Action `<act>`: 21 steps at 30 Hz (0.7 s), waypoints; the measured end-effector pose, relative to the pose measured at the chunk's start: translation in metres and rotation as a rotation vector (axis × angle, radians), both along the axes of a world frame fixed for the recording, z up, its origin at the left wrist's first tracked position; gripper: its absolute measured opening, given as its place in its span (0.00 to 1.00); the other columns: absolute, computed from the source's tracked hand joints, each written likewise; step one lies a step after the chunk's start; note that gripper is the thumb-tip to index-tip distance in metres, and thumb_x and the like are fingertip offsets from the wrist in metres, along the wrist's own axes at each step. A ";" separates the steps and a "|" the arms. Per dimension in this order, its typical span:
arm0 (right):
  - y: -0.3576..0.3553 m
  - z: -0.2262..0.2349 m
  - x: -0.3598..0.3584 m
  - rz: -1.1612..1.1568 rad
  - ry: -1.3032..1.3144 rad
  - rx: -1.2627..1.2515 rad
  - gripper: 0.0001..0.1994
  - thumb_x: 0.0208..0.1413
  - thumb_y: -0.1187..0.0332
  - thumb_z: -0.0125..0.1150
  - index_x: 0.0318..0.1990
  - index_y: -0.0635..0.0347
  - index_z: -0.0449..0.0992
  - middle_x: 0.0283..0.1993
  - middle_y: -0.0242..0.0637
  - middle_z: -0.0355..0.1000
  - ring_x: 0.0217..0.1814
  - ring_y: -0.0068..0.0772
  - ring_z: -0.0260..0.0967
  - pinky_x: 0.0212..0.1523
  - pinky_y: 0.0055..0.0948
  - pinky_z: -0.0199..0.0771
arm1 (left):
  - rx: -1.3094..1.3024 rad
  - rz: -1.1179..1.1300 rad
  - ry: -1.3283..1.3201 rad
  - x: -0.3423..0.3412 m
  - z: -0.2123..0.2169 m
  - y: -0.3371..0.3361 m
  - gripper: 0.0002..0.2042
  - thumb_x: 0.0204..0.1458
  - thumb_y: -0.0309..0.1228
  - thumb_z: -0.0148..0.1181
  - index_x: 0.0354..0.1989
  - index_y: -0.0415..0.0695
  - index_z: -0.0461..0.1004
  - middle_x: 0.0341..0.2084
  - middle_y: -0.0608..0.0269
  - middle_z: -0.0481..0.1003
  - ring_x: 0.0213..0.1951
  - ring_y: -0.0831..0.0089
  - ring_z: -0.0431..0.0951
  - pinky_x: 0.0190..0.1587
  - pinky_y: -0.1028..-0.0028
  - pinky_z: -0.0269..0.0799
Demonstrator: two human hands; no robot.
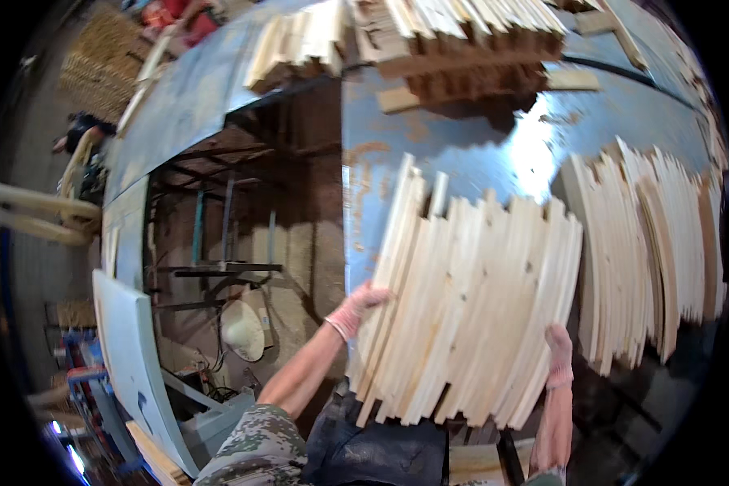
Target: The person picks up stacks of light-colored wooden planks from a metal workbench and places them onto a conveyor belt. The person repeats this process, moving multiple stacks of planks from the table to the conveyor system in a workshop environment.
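- Nearest, at 7 o'clock from the held wood, is a dark apron [373,458], with a camouflage sleeve [255,449] at 8 o'clock; the wood's near ends come close to the body, probably so the load is easier to bear.
- At the clock's centre are the wooden strips [470,316], side by side in one broad batch between the two hands, their ends staggered. Whether the table takes some weight I cannot tell.
- The gloved left hand [362,308] grips the 9 o'clock edge, fingers pinching the outer strips; it seems to press inward so that loose pieces do not slip.
- The gloved right hand [560,348] is against the edge at 4 o'clock, apparently giving the opposing squeeze. Blur hides its fingers: spread or together, I cannot tell.
- At 2 o'clock a second stack [624,251] stands just beside the batch, its strips running much the same way, perhaps for easy reach.
- Between 9 and 10 o'clock lies an open gap in the worktop, with a pale rounded object [243,330] below.
- Farther, at 12 o'clock, the metal table [454,154] carries a far stack [470,53], with a short board [575,79] jutting from beneath, likely as a spacer.
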State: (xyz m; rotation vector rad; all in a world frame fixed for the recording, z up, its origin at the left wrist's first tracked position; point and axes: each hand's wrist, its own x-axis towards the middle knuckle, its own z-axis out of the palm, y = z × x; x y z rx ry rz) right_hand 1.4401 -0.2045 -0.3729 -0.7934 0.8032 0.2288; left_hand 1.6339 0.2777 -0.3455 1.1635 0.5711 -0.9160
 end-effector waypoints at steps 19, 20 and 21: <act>0.106 0.029 0.122 0.380 -0.484 -0.089 0.23 0.63 0.50 0.66 0.57 0.56 0.78 0.53 0.36 0.80 0.55 0.40 0.79 0.62 0.46 0.79 | -0.094 0.350 -0.564 -0.126 0.146 0.256 0.43 0.56 0.46 0.73 0.76 0.39 0.61 0.59 0.66 0.75 0.57 0.79 0.74 0.63 0.72 0.70; 0.155 0.064 0.141 0.440 -0.504 -0.055 0.21 0.65 0.50 0.64 0.55 0.55 0.79 0.53 0.35 0.81 0.55 0.39 0.79 0.62 0.45 0.78 | -0.062 0.408 -0.626 -0.146 0.146 0.283 0.42 0.57 0.45 0.73 0.76 0.39 0.62 0.56 0.67 0.76 0.55 0.81 0.74 0.61 0.73 0.72; 0.200 0.099 0.145 0.476 -0.518 -0.030 0.19 0.67 0.51 0.63 0.53 0.55 0.80 0.52 0.34 0.81 0.55 0.37 0.79 0.62 0.44 0.78 | -0.042 0.470 -0.625 -0.162 0.169 0.305 0.39 0.58 0.41 0.71 0.75 0.39 0.62 0.46 0.73 0.76 0.45 0.85 0.73 0.50 0.76 0.74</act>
